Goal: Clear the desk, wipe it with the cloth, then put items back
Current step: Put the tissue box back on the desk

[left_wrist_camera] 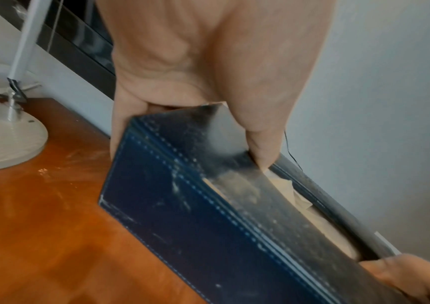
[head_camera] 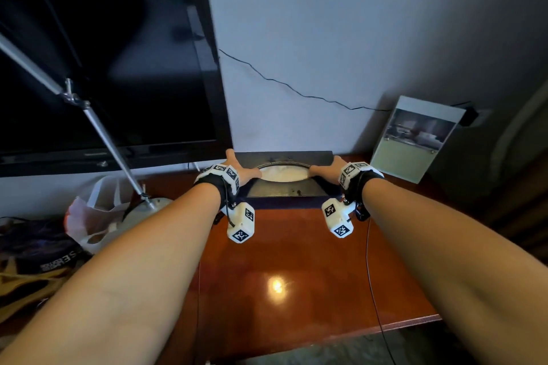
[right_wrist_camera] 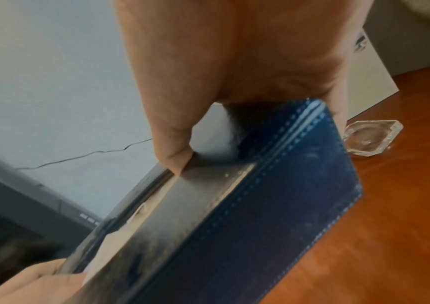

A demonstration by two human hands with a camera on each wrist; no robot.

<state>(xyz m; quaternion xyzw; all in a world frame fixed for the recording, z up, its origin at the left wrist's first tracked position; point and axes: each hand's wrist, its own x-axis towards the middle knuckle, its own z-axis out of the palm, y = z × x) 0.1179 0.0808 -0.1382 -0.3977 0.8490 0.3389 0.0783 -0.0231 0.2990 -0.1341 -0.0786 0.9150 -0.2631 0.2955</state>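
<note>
A dark blue stitched tissue box with an oval opening showing white tissue stands at the back of the reddish wooden desk, near the wall. My left hand grips the box's left end, thumb on the dusty top and fingers down the side. My right hand grips the right end the same way, thumb tip on the top. The box's blue side is dusty, and so is its face in the right wrist view. No cloth is in view.
A black TV screen stands at the left. A white lamp base with a metal arm sits left of the box. A white plastic bag and a picture card flank the desk. A glass ashtray lies right of the box.
</note>
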